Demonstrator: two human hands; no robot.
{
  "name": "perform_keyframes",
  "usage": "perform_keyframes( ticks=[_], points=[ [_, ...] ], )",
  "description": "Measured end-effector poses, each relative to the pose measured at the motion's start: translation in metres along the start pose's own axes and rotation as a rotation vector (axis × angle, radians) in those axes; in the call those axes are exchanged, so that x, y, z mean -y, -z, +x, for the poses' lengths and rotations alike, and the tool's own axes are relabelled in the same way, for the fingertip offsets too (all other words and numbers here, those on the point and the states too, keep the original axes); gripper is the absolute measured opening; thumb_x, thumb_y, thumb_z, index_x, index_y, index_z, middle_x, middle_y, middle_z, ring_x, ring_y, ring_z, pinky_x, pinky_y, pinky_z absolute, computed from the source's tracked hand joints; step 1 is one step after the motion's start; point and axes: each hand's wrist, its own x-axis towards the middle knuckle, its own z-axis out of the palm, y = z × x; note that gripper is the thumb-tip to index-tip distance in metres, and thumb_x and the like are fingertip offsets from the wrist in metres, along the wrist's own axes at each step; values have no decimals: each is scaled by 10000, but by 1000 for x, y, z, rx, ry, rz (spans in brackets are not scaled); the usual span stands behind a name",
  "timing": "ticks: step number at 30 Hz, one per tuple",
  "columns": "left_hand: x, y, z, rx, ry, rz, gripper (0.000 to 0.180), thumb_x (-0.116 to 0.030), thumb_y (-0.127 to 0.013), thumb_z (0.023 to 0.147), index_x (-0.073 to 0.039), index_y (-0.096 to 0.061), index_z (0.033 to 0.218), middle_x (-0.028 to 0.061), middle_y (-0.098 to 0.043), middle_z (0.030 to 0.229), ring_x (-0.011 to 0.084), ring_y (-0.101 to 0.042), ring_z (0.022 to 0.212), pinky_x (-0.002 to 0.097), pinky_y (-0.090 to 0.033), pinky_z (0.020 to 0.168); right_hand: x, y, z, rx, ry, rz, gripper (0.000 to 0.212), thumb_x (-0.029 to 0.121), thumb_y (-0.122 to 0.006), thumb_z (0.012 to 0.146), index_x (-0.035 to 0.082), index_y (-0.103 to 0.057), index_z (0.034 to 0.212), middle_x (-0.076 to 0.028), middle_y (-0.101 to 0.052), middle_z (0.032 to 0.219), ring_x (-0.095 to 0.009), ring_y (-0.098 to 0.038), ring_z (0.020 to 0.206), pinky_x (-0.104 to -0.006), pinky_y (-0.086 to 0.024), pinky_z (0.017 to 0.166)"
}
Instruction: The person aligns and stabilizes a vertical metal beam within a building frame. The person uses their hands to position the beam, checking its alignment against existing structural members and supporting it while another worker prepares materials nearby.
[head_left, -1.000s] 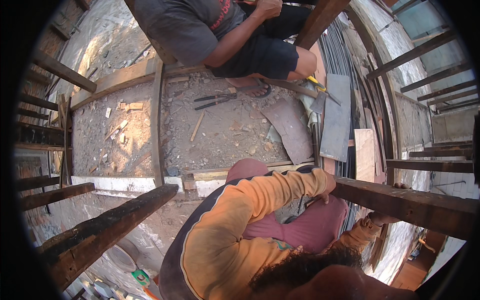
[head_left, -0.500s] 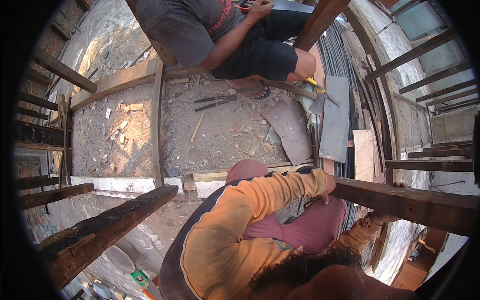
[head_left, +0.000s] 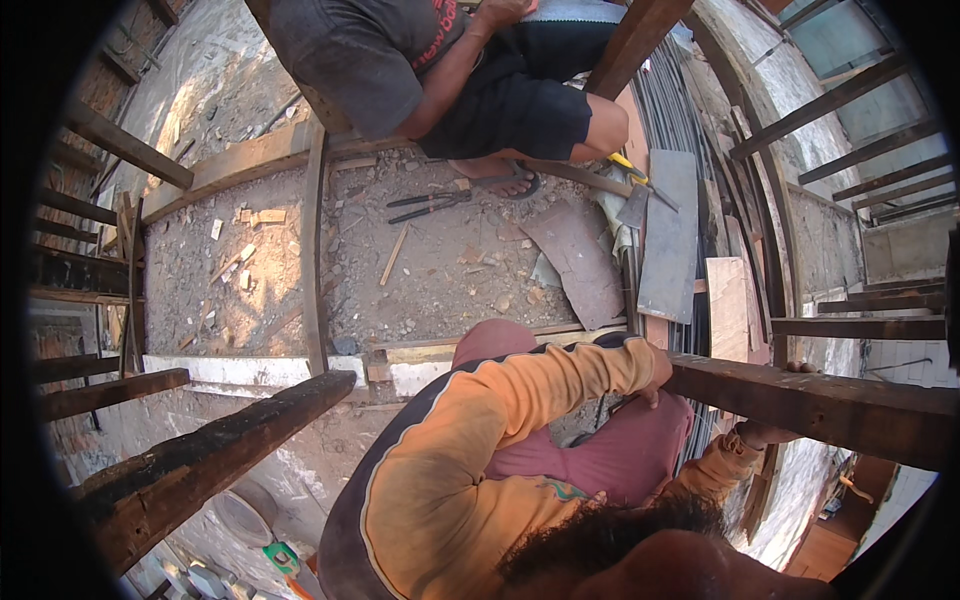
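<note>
My right hand [head_left: 768, 434] is wrapped round a dark wooden beam [head_left: 810, 402], with its fingertips showing over the far side. My left hand [head_left: 652, 382] is at the near end of that beam, beside my bent knee in pink trousers [head_left: 640, 450]. Its fingers curl down and look closed; a small dark thing shows beside them, too hidden to name. Both my sleeves are orange. Across from me sits a co-worker [head_left: 370, 70] in a grey shirt and black shorts, a hand [head_left: 505, 10] raised by a toothed saw blade [head_left: 575, 12].
Long-handled pincers [head_left: 430, 205] lie on the rubble floor near the co-worker's sandalled foot. A yellow-handled tool [head_left: 630, 168], a grey board [head_left: 668, 235] and a bundle of dark rods [head_left: 665, 110] are at right. Wooden posts and beams [head_left: 220, 455] jut in on both sides.
The co-worker's hand has shifted left and up, and more of the toothed saw blade shows. My two hands and the wooden beam stay as they were.
</note>
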Motion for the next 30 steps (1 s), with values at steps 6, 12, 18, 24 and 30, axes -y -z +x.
perform_keyframes(
  ticks=[6,12,18,24,30],
  points=[
    [0,-2,8,-13,-29,23,543,-520,-730,753,-9,-737,938,184,-713,933,359,-685,929,454,-529,823,-1,-1,1,-112,36,-107,658,531,-371,1003,-18,-379,1364,-201,-489,1286,-318,-509,1172,-447,-387,1063],
    [3,20,-9,-23,12,-13,571,-535,-706,771,0,-727,970,187,-709,929,360,-684,913,459,-526,820,-2,-69,16,-315,112,-324,580,467,-417,1009,-56,-454,1256,-184,-567,1115,-249,-593,1002,-376,-510,917],
    [32,76,-80,-257,86,-216,635,-568,-651,820,27,-692,1039,214,-700,957,356,-674,949,423,-514,825,4,-49,11,-192,195,-466,515,412,-389,1032,-52,-477,1236,-183,-582,1093,-261,-612,989,-370,-517,892],
    [102,14,-198,-984,335,-554,647,-516,-666,861,42,-624,1188,216,-674,1124,344,-656,1038,390,-501,911,12,-43,8,-94,184,-553,502,375,-299,1049,-55,-513,1197,-182,-595,1102,-273,-612,1019,-382,-501,918],
    [156,-186,-267,-922,1089,-248,591,-366,-673,855,13,-549,1292,246,-524,1342,391,-496,1248,444,-405,1047,-3,-19,17,7,30,-203,641,486,-272,1023,-63,-433,1312,-223,-528,1252,-329,-532,1173,-446,-409,1040]
  ],
)
